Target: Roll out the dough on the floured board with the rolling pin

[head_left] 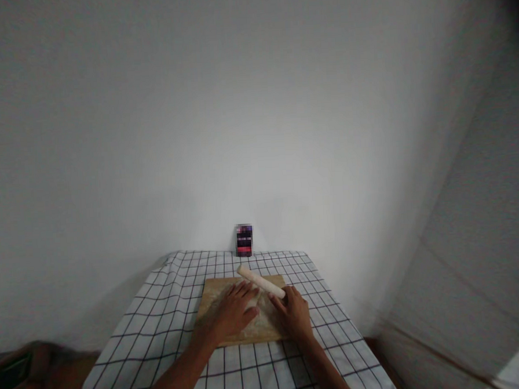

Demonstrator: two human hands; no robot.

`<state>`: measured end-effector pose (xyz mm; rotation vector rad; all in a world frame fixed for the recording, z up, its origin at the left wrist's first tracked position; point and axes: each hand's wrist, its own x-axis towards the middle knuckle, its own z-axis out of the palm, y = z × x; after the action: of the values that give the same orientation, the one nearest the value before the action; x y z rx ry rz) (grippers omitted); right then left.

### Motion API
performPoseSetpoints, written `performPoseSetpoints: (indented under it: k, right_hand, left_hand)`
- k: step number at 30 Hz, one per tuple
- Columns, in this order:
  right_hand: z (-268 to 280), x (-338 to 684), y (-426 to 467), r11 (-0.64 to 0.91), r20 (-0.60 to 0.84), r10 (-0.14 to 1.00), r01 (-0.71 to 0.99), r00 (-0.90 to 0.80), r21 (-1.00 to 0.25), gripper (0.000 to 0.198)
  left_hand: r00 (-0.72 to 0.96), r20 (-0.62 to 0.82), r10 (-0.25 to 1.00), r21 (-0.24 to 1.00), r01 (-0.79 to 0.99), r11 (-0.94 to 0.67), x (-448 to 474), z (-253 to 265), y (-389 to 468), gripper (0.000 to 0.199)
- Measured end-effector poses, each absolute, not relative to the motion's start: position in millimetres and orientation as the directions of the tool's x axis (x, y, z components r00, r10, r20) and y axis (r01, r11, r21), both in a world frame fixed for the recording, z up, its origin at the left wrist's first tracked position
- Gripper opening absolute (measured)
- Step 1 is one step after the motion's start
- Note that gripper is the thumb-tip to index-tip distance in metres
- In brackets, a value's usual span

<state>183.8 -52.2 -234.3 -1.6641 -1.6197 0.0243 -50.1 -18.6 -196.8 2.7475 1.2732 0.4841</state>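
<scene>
Far left, low: a dark, blurred object sits beside the table, too dim for me to name.
Cloth-covered table: black lines cross its white cloth, and its far edge lies by the pale wall.
Left hand: my left hand is open, palm down over the board, fingers spread towards the far right and thumb apart. It grips nothing that I can see; whether something lies under the palm I cannot tell.
Board: wooden, flat on the table, with a pale, floury-looking dusting between my hands.
Dark upright thing: it stands at the table's far edge, well beyond the board, its face pixelated.
Rolling pin: it lies slantwise above the board's far half, long axis running from far left to near right. Its far end is free; whether the shaft touches the board I cannot tell.
Pin and hands: the pin's near end is at my right hand, the nearer one; its middle passes just beyond my left fingertips, contact unclear.
Right hand: thumb and fingers close around the pin's near right end, over the board's right side.
</scene>
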Motion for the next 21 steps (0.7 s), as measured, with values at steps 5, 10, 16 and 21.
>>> performPoseSetpoints:
  k: [5, 10, 16, 21]
  right_hand:
    - [-235.8, 184.2, -50.4, 0.118, 0.515, 0.838, 0.861, 0.181, -0.495, 0.043]
    - [-236.3, 183.5, -49.4, 0.116, 0.525, 0.834, 0.879, 0.166, -0.463, 0.043]
    - [-221.4, 181.2, -52.5, 0.085, 0.478, 0.867, 0.901, 0.144, -0.425, 0.042]
    - [-195.5, 173.1, -57.7, 0.151, 0.425, 0.905, 0.942, -0.011, -0.299, 0.043]
  left_hand:
    - [0.618, 0.236, 0.75, 0.216, 0.719, -0.661, -47.9, -196.6, -11.6, 0.058]
    - [0.591, 0.184, 0.786, 0.264, 0.74, -0.618, -47.0, -183.3, -39.1, 0.069]
    - [0.634, 0.344, 0.692, 0.31, 0.619, -0.721, -65.6, -135.0, -75.2, 0.033]
    - [0.377, 0.534, 0.757, 0.252, 0.783, -0.568, -82.9, -107.3, -49.8, 0.036]
